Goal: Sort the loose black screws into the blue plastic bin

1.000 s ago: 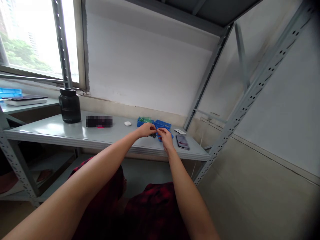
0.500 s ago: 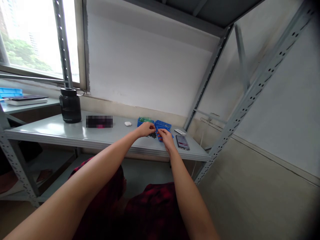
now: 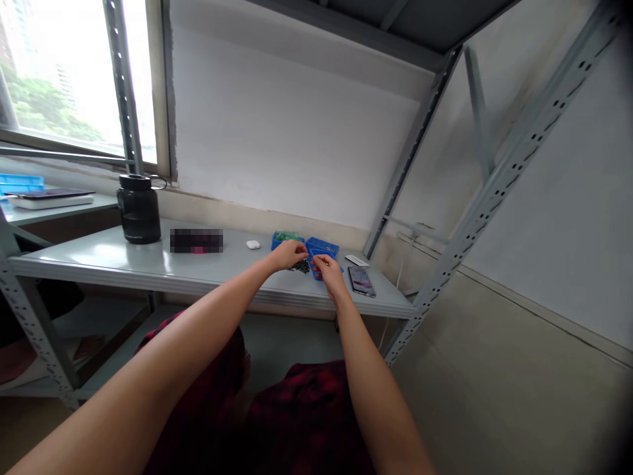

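My left hand (image 3: 291,253) is closed in a pinch above a small heap of dark little parts (image 3: 301,266) on the shelf top. What it pinches is too small to name. Close beside it, my right hand (image 3: 327,268) is also pinched, over a blue bin (image 3: 316,272) with reddish bits inside; anything in those fingers is too small to make out. Behind the hands stand a blue bin holding green material (image 3: 288,237) and another blue bin (image 3: 322,246), partly covered by the front one.
On the grey metal shelf (image 3: 237,260) a phone (image 3: 361,282) and a white flat item (image 3: 356,260) lie to the right. Leftward are a white earbud case (image 3: 253,245), a blurred-out dark object (image 3: 196,241) and a black bottle (image 3: 139,210). A perforated upright (image 3: 499,191) bounds the right side.
The fingertips of my two hands have drawn slightly apart. Otherwise the hands and the things on the shelf stay in place.
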`<control>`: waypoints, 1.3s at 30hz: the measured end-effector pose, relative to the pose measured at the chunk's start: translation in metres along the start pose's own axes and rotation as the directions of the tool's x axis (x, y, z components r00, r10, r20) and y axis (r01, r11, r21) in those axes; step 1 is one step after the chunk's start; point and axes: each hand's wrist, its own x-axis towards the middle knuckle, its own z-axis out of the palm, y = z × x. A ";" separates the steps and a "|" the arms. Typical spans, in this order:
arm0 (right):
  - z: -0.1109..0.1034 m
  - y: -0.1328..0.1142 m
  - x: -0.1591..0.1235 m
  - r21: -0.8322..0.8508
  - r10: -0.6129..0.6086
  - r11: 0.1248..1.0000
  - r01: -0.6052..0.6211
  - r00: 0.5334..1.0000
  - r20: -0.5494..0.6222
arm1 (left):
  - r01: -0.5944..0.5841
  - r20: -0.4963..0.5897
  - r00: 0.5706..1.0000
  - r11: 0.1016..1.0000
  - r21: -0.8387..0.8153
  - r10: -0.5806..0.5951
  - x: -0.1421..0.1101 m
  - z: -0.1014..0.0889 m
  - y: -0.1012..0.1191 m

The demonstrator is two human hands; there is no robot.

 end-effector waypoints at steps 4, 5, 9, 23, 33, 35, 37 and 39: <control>0.000 0.001 0.001 -0.016 -0.008 1.000 0.008 1.000 -0.007 | -0.007 -0.009 1.000 1.000 0.002 0.007 0.000 0.001 0.001; 0.000 0.001 0.001 -0.019 -0.009 1.000 0.009 1.000 -0.006 | -0.009 -0.010 1.000 1.000 0.001 0.009 0.000 0.000 0.001; 0.000 0.001 0.000 -0.038 -0.010 0.999 0.011 1.000 0.025 | -0.005 -0.014 1.000 1.000 -0.002 0.005 -0.001 -0.001 0.003; 0.005 0.003 -0.003 -0.131 0.003 0.991 0.020 0.985 0.174 | -0.012 0.022 1.000 0.999 -0.030 0.013 0.001 0.004 -0.001; 0.012 0.011 -0.001 -0.127 -0.049 0.989 0.076 0.978 0.203 | 0.017 0.095 0.995 0.997 -0.075 -0.009 0.001 0.003 -0.002; 0.010 0.008 -0.002 -0.135 -0.047 0.988 0.073 0.982 0.184 | 0.016 0.064 0.998 0.999 -0.042 -0.014 0.001 0.003 -0.002; 0.008 0.004 -0.003 -0.129 -0.049 0.989 0.068 0.988 0.143 | 0.016 0.041 0.999 1.000 0.001 -0.016 0.001 0.003 -0.003; 0.007 0.000 -0.004 -0.115 -0.053 0.991 0.065 0.993 0.102 | 0.017 0.056 0.998 0.999 0.044 -0.019 0.000 0.004 -0.003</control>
